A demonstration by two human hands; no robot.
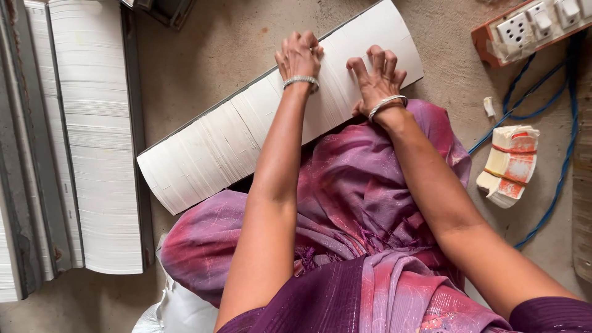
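Note:
A long row of stacked white paper sheets [203,148] lies on its edge across the floor in front of my lap, slanting from lower left to upper right. My left hand [300,55] presses on top of the row, fingers curled into the sheets. Just to its right, my right hand [377,75] has its fingers spread and dug into the sheets. Both wrists wear silver bangles. A purple and pink cloth [364,203] covers my lap below the row.
More long white paper stacks [102,135] lie at the left between grey boards. A switchboard with sockets [530,28] and blue cables [564,160] are at the upper right. A small banded bundle of papers [510,163] rests at the right.

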